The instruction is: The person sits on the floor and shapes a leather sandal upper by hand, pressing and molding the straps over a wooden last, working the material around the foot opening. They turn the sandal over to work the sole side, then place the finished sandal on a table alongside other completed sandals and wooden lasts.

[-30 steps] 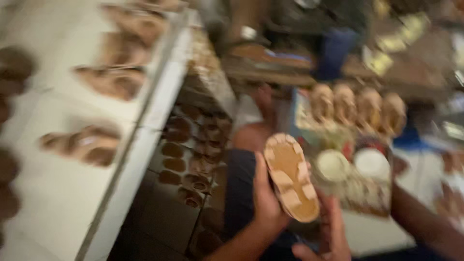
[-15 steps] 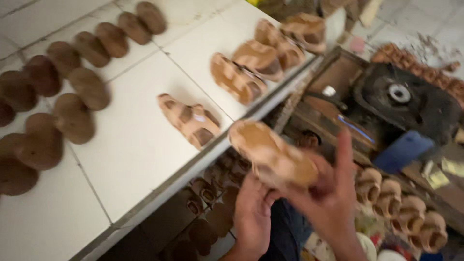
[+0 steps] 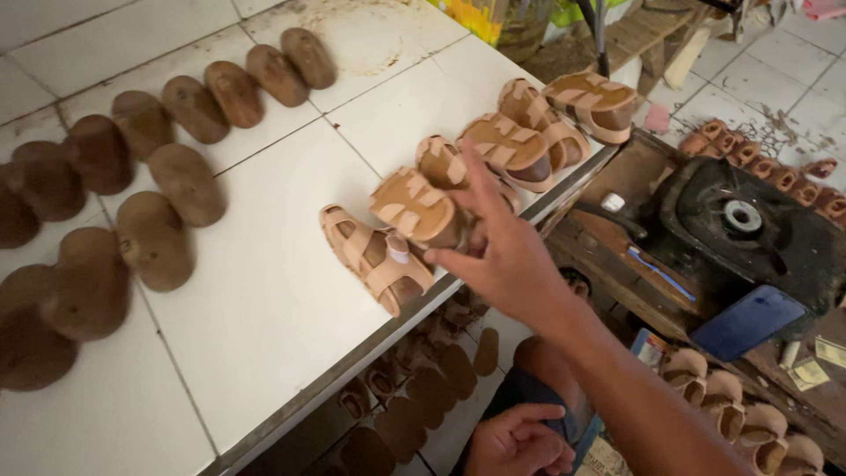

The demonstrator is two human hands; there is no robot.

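Note:
My right hand [image 3: 504, 262] reaches out over the white tiled table [image 3: 264, 317] and is shut on a tan strapped sandal [image 3: 412, 205], holding it just above the table's near edge. The sandal sits between another tan sandal [image 3: 374, 257] on its left and a row of similar sandals [image 3: 520, 145] on its right. My left hand [image 3: 520, 438] rests low by my lap, holding nothing, its fingers loosely curled.
Several brown shoe soles [image 3: 154, 238] lie in rows across the left of the table. Under the table, a shelf holds more soles [image 3: 423, 388]. At the right stand a black machine [image 3: 749, 220], a blue object [image 3: 749, 322] and more sandals [image 3: 723, 397].
Both hands held the sandal near my lap. Now only my right hand holds it and has carried it out to the table's row; my left hand has dropped down.

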